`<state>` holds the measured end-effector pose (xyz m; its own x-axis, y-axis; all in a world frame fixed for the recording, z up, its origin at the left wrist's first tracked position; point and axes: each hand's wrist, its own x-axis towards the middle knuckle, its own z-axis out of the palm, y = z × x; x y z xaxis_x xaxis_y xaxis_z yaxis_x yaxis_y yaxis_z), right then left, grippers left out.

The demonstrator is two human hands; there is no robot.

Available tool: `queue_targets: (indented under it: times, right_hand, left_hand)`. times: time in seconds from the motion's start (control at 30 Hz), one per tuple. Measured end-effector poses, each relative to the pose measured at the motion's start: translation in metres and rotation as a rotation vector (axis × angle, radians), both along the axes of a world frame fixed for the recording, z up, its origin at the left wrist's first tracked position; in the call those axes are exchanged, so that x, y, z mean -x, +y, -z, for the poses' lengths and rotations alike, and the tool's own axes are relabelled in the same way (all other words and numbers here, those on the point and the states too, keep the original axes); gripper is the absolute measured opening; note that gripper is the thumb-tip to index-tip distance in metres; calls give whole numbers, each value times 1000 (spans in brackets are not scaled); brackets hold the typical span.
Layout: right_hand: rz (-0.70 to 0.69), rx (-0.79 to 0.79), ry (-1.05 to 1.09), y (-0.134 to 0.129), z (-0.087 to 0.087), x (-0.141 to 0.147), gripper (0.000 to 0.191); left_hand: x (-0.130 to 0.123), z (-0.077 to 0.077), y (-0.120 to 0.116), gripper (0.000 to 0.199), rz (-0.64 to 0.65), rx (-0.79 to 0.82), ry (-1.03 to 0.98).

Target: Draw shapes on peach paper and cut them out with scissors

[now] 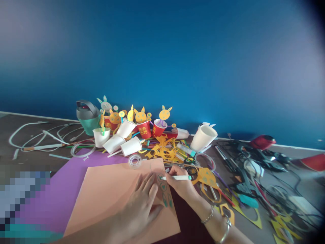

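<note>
An orange-pink sheet of paper [106, 193] lies in front of me, partly over a purple sheet [61, 183]. My left hand [146, 196] rests flat on it, fingers stretched out and holding nothing. A white marker with a green end [179, 177] is pinched in my right hand [179, 186], its tip at a small green circle drawing [160, 177] near the sheet's right edge. Below that are a circle with a heart [163, 186] and two long green ear shapes [167, 200]. A faint larger circle outline shows above. A roll of clear tape [134, 161] sits at the top edge.
Behind stand several paper cups, a white one [204, 137] and a red one [159, 128], some with rabbit-face cutouts [165, 113]. Yellow paper scraps [165, 149] are piled beyond my hands. A green-grey jug [88, 117] stands left; cables and a glue gun [254, 183] clutter the right.
</note>
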<state>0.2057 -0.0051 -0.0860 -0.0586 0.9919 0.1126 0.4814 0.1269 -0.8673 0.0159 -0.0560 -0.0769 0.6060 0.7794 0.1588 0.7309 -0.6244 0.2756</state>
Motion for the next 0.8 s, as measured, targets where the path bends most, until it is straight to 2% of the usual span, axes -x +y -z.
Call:
queue_targets:
  times: [0.2,0.37,0.5,0.8]
  right_hand:
    - [30,41,32,1,-1,-2,26]
    - [66,152,358,4,-5,-4,26]
    - [92,161,567,5,-4,-5,33]
    - [58,135,492,6,0,-9,26]
  left_hand:
    - [0,-2,-1,54,4,-8,-4]
    - [2,3,0,58,-20,-48,-11]
    - [3,8,-1,55,-41,-73,1]
    - [-5,4,-17,49,41,-55,42]
